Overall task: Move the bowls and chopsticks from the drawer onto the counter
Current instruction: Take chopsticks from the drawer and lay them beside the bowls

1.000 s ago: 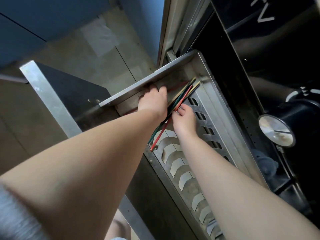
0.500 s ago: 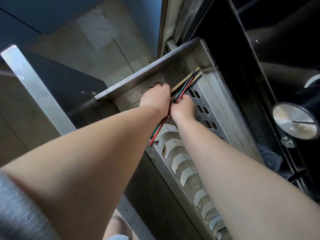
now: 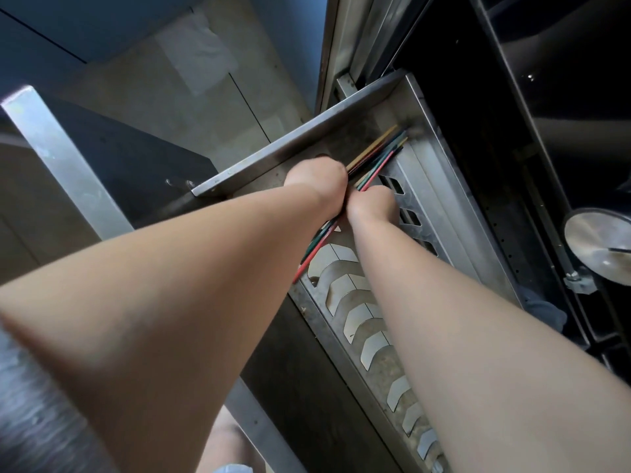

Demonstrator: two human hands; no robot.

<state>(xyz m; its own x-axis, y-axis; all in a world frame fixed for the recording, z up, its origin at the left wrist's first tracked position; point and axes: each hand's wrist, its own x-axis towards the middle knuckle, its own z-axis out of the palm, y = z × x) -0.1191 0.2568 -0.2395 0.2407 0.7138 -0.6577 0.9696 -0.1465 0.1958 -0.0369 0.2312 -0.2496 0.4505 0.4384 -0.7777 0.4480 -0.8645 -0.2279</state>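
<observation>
We see the big metal drawer [image 3: 454, 213] pulled out from a dark cupboard. Its floor has a row of curved slots running down toward the near end. The front wall of the drawer is a long shiny metal strip at the far end. No bowls show in the part of the drawer that we can see.

Our two bare arms reach down into the drawer, side by side. They cover a lot of the drawer floor.

To the right of the drawer, near its right wall, there is a round shiny lid [image 3: 601, 249] in the dark part.

Our left hand [image 3: 319, 180] is at the far end of the drawer, near the front wall. Its fingers are curled down over the chopsticks [image 3: 377, 155]. We only see the back of the hand, so we cannot tell how tight it holds them.

Our right hand [image 3: 374, 208] is just beside the left hand, and the two hands touch. Its fingers are curled round the same chopsticks.

The chopsticks are a thin bundle of red, green, dark and tan sticks. They lie slanted in the far right corner of the drawer. Their far tips poke out past the hands toward the right wall. Their near tips stick out under the left wrist, over the slots.
</observation>
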